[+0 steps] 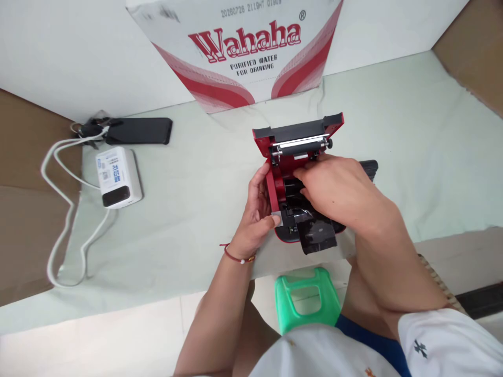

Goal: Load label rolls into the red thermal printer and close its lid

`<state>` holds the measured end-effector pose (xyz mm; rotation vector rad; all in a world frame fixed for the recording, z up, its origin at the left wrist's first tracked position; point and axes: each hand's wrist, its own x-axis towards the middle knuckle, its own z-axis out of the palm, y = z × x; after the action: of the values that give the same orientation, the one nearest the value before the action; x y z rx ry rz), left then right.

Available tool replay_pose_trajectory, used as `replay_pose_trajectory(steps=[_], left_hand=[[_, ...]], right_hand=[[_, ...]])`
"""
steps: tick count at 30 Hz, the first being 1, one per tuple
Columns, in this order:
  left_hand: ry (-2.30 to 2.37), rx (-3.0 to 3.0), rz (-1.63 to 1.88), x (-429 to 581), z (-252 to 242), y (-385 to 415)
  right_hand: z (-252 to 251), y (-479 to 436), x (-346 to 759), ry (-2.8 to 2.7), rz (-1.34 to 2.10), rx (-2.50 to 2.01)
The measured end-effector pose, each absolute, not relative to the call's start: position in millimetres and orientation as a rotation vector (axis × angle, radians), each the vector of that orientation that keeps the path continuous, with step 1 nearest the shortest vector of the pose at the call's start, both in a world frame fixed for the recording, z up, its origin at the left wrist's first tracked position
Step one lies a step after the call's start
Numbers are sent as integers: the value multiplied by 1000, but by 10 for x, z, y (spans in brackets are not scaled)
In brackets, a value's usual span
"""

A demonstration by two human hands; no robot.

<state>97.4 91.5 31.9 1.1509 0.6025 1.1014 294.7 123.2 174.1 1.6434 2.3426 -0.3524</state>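
Observation:
A small red and black printer (298, 139) lies on the pale cloth with its lid swung open toward the back, a metal roller bar showing under the lid. My left hand (257, 212) is wrapped round the printer's left side, thumb pressed on a grey tab at its front corner. My right hand (338, 191) reaches into the open bay from the right, fingers curled down over the black parts inside. A glossy black strip (318, 235) sticks out of the printer's front. What the right fingers touch is hidden.
A white power bank (118, 177) with a white cable (58, 209) lies at the left, a black phone (139, 131) behind it. A Wahaha water carton (243, 52) stands at the back. A green plastic stool (306, 298) sits below the table edge.

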Motion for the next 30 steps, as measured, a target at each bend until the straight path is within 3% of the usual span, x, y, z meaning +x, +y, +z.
replay_pose_trajectory(steps=[10,18,21,25,30], left_hand=[[570,1051,1185,1034,297,880],[649,995,1290,1082,301,958],[693,1003,1282,1078,289,976],[756,1026,1272,1063,268,991],[786,1032,1264,1050,277,1004]], right_hand=[[1672,1217,3046,2432,-397,1676],[1995,1059,3633,2741,-957,1570],[2110,1036,4012,2686,-995,1734],[1893,1173,4304,2435,-870,1936],[1527,1350,4237,2299,-941,1791]])
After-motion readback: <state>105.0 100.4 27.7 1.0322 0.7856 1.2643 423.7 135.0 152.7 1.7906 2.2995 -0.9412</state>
